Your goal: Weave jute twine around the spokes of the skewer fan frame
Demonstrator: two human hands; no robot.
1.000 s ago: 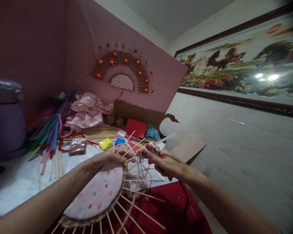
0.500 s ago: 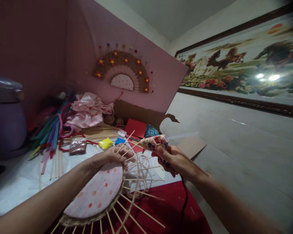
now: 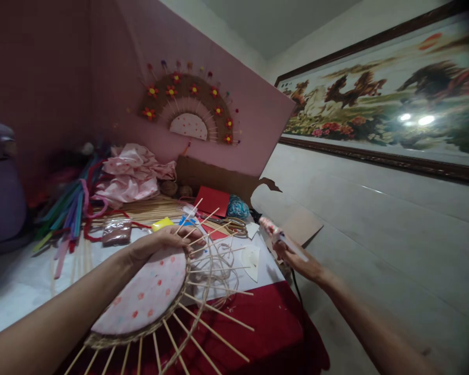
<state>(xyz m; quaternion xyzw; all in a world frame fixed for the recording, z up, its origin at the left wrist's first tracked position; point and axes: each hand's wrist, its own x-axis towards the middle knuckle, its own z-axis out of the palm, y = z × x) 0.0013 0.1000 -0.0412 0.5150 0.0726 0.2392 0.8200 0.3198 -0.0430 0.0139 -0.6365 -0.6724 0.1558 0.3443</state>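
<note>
My left hand (image 3: 174,242) grips the upper edge of a half-round fabric-covered panel (image 3: 146,297), white-pink with small red dots. Braided twine (image 3: 172,312) runs along its curved edge, and thin wooden sticks (image 3: 226,315) fan outward from it. A loose strand of twine (image 3: 207,291) crosses the sticks. Off to the right, apart from the panel, my right hand (image 3: 297,260) is wrapped around a flower-patterned hot glue gun (image 3: 271,229) with a clear glue stick at its back. Its dark cord (image 3: 297,289) hangs below. The fingers of my right hand are partly hidden.
Scissors (image 3: 236,226), red card (image 3: 213,200), blue yarn (image 3: 237,207) and clay packets (image 3: 117,232) lie beyond the panel. Pipe cleaners (image 3: 72,213) and crumpled pink fabric (image 3: 131,174) are at left. A finished-looking half-round decoration (image 3: 189,107) hangs on the pink board (image 3: 254,120).
My right hand has drawn the glue gun away from the sticks, to the right and slightly down. The scissors are now uncovered. The panel stays in my left hand; the view has shifted slightly.
</note>
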